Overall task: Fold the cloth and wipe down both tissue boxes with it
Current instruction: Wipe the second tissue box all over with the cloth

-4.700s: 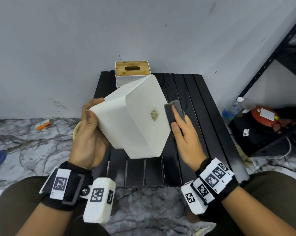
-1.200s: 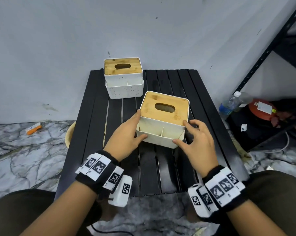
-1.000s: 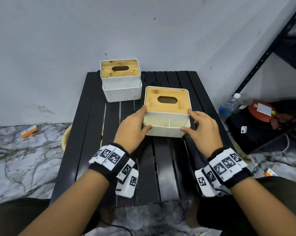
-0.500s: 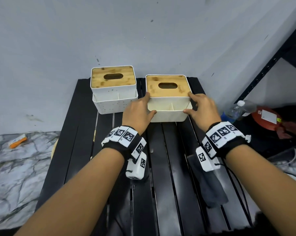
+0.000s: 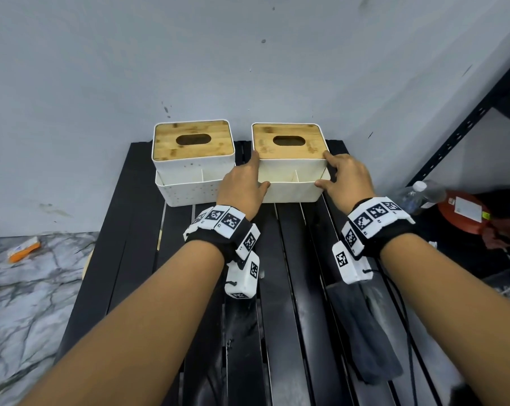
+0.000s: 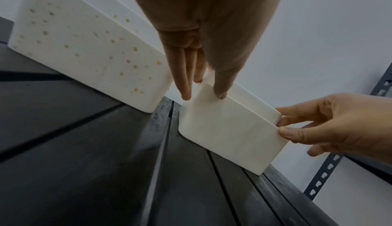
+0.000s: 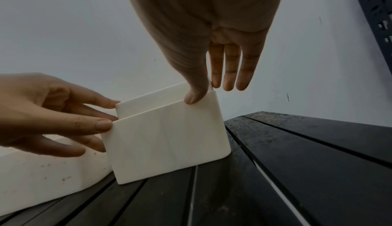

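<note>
Two white tissue boxes with bamboo lids stand side by side at the back of the black slatted table (image 5: 207, 332). The left one, the spotted tissue box (image 5: 193, 162) (image 6: 84, 48) (image 7: 48, 179), is untouched. My hands hold the clean tissue box (image 5: 290, 159) (image 6: 229, 135) (image 7: 169, 142) between them. My left hand (image 5: 243, 183) (image 6: 201, 93) (image 7: 110, 115) grips its left front corner, thumb on the front wall and fingers along the side. My right hand (image 5: 341, 177) (image 7: 203, 93) (image 6: 282, 127) grips the right front corner the same way. The dark grey cloth (image 5: 362, 332) lies folded near the table's front right, under my right forearm.
A grey wall stands directly behind both boxes. A dark metal shelf frame (image 5: 467, 118) rises on the right, with a water bottle (image 5: 421, 191) and a red round object (image 5: 464, 212) on the floor below it. Marble floor (image 5: 28, 288) lies to the left.
The clean box, earlier tilted in my left hand and wiped, now stands upright. Both hands have slid it back beside the spotted box. The cloth has been let go onto the table.
</note>
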